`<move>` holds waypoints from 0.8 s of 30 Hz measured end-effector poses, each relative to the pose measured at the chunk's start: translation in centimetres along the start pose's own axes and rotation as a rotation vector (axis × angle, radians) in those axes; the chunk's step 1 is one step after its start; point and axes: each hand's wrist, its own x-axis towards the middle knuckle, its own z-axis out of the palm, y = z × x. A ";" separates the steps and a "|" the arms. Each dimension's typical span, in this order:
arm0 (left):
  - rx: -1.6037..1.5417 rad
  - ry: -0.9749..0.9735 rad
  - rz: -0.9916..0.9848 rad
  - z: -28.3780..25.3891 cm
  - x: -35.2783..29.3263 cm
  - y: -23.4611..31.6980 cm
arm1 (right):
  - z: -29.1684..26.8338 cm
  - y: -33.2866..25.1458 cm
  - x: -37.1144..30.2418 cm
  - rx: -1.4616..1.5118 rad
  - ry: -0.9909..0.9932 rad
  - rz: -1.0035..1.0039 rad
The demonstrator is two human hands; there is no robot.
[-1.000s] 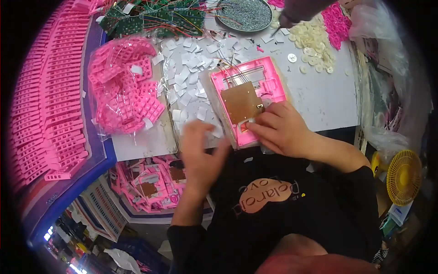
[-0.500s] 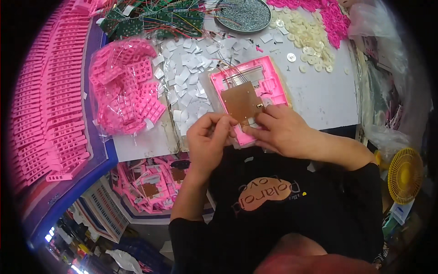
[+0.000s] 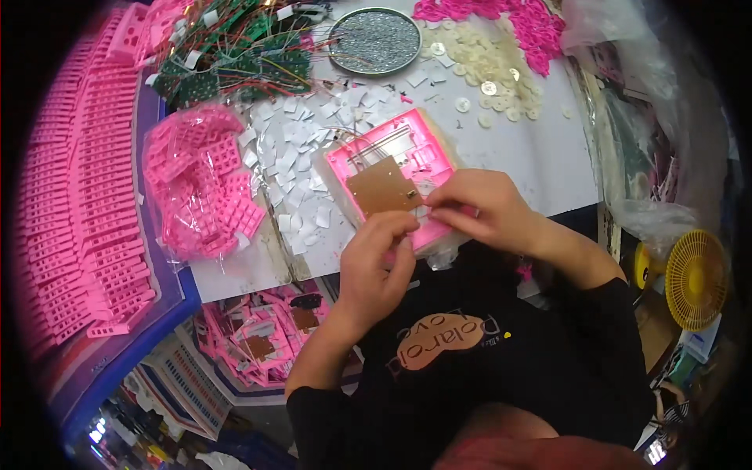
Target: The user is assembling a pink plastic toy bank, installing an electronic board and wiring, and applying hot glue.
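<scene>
A pink plastic casing (image 3: 439,150) lies open on a foam-like pad near the table's front edge. Over it sits a brown circuit board (image 3: 384,188), tilted, with thin wires running from its far side. My left hand (image 3: 376,262) is at the board's near edge, thumb and forefinger closed together. Beside the board's right corner, my right hand (image 3: 489,205) pinches with thumb and forefinger over the casing. Whatever lies between the fingertips of either hand is too small to make out.
White paper-like squares (image 3: 294,168) are scattered left of the casing. Bagged pink key parts (image 3: 200,184), wired green boards (image 3: 251,66), a dish of small metal pieces (image 3: 374,41) and cream discs (image 3: 489,78) surround the work. Pink strips (image 3: 86,196) are stacked far left. A yellow fan (image 3: 696,280) stands right.
The whole view has shifted, so the table contents appear further left and lower. My right fingers have drawn off the casing's near end and now pinch by the board's corner.
</scene>
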 end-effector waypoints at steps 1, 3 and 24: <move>0.103 0.015 0.038 0.4 0.1 0.3 | -0.6 -0.2 -0.1 0.096 -0.040 0.123; 0.308 0.052 0.112 1.2 0.1 0.8 | -1.3 0.2 -0.6 0.105 -0.088 0.142; 0.385 -0.136 0.214 2.1 -1.0 -1.4 | -1.7 3.0 -0.7 -0.555 -0.288 -0.530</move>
